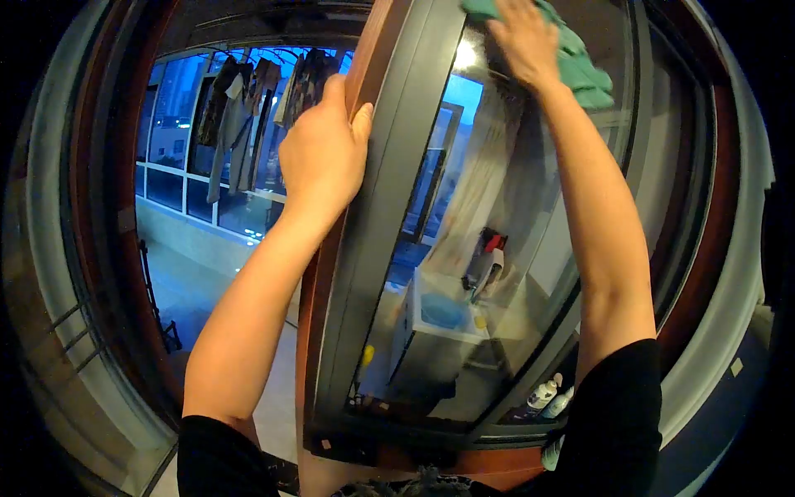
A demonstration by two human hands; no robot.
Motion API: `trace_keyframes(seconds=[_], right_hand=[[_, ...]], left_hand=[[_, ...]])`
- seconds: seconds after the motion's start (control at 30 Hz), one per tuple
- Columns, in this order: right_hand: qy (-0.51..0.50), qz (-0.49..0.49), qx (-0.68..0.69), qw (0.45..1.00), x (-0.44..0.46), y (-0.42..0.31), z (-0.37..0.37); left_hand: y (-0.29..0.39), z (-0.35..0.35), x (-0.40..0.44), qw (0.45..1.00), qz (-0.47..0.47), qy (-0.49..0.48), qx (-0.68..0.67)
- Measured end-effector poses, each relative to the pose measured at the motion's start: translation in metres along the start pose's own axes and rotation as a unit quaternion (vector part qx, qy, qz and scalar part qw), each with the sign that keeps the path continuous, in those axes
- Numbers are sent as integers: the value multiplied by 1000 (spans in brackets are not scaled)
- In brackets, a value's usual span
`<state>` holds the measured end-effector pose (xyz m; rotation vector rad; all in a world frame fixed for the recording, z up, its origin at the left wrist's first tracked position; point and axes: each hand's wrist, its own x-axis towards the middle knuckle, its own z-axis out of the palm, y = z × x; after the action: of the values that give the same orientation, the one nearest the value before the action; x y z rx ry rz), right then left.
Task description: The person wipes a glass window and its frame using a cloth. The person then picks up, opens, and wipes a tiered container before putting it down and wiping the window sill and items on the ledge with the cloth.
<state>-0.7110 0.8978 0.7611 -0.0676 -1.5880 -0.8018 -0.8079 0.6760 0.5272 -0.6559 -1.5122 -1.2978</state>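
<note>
My left hand (325, 155) is closed round the wooden outer edge of an open, dark-framed window panel (364, 224), its thumb against the near side. High on the glass (464, 199), my right hand (527, 45) presses a green cloth (586, 73) to the pane. The cloth bunches out to the right of the hand and shows a little to its left. The right fingertips are blurred and reach the top edge of the view.
Beyond the opening at left, clothes (236, 124) hang before large windows. Through the glass appear a sink cabinet (431, 352) with a blue basin (445, 311) and a pale curtain (484, 174). Bottles (542, 395) stand low at right.
</note>
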Motion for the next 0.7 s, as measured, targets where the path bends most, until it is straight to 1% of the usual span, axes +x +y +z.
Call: trace_keyframes(seconds=[0.03,0.1,0.13,0.17,0.2,0.23,0.27,0.3,0.33,0.4,0.43,0.47,0.5,0.53,0.57,0.6,0.63,0.67,0.7], right_hand=[[23,-24,2,999,-6,-17,4],[59,-77,2,995,-26,-33,-2],[64,-107,12,992,-43,-34,-4],[46,-128,-30,990,-63,-34,-4],[42,-155,-21,987,-94,-43,-11],[-11,-166,-7,986,-125,-51,-20],[-64,-204,11,977,-154,-55,-27],[-82,-262,65,959,-182,-53,-27],[-164,-320,118,926,-195,-52,-45],[-230,-413,135,870,-185,-20,-47],[-192,-330,137,914,-172,7,-39],[-153,-244,137,948,-156,37,-32],[-95,-170,79,978,-134,61,-43],[-36,-95,20,995,-111,85,-56],[41,-45,-25,998,-97,123,-52],[119,6,-67,991,-89,148,-46],[124,9,-56,991,-88,143,-44],[117,56,-135,982,-93,133,-42],[105,103,-212,966,-101,121,-39]], left_hand=[[-2,0,-1,1000,-2,-4,3],[-4,1,-1,999,19,26,-6],[-3,0,0,1000,2,10,-14],[-4,1,-1,1000,8,17,-15],[-7,2,0,999,16,25,-14],[-9,3,1,1000,16,26,-8],[-10,5,2,999,22,31,-2],[-11,7,1,999,27,35,3],[-10,6,0,999,14,30,0],[-8,3,1,1000,7,6,-6],[-14,7,1,998,42,44,-12],[-14,8,1,998,43,40,-7],[-14,9,0,999,33,41,-13],[-14,7,1,999,24,44,-18],[-19,8,4,999,17,22,-18],[-15,7,4,999,20,26,-8],[-9,4,1,999,17,26,-27],[-7,3,-1,999,15,25,-44],[-8,4,-1,999,26,31,-34]])
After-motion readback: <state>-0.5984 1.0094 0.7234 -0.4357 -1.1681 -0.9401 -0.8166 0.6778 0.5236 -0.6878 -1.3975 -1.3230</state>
